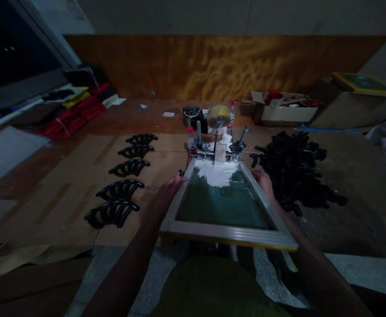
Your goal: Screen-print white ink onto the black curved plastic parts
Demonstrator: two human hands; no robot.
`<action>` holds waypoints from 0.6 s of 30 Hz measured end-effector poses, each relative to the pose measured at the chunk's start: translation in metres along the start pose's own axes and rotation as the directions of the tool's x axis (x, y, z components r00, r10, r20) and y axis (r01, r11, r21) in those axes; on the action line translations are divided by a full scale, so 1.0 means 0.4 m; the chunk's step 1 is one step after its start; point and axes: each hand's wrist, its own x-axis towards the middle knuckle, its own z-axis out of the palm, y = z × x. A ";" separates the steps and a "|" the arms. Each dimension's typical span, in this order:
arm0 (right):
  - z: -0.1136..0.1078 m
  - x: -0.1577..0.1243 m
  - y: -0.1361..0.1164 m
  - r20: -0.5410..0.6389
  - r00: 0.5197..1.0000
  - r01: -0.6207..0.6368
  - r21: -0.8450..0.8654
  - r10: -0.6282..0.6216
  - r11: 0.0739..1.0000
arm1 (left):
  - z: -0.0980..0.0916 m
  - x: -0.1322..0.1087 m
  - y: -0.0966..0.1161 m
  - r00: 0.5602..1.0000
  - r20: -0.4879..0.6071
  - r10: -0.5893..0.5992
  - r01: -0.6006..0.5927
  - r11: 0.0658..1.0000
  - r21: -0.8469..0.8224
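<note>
A screen-printing frame (171,224) with green mesh lies tilted in front of me, white ink (217,174) pooled at its far end. My left hand (169,189) is at the frame's left side, fingers closed and partly hidden by the rim. A small black piece (180,172) shows at its fingertips; I cannot make out what it belongs to. On the opposite side my right hand (264,182) has curled fingers against or under the rim, and what they hold is hidden. Behind the mesh, an ink-smeared hinge clamp (206,154) carries the frame, with a squeegee-like upright tool (220,152) leaning there.
Black curved parts (123,189) lie in a column on cardboard (64,176) at left. A heap of black parts (292,167) is at right. Behind stand an ink tub (191,113), a tape roll (218,115), red-capped bottles (191,141) and an open box (287,113).
</note>
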 end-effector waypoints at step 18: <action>0.036 0.019 -0.232 0.454 0.753 0.585 -0.127 -0.477 0.801 | 0.116 -0.032 -0.250 0.979 0.065 -0.192 0.199 0.972 -0.121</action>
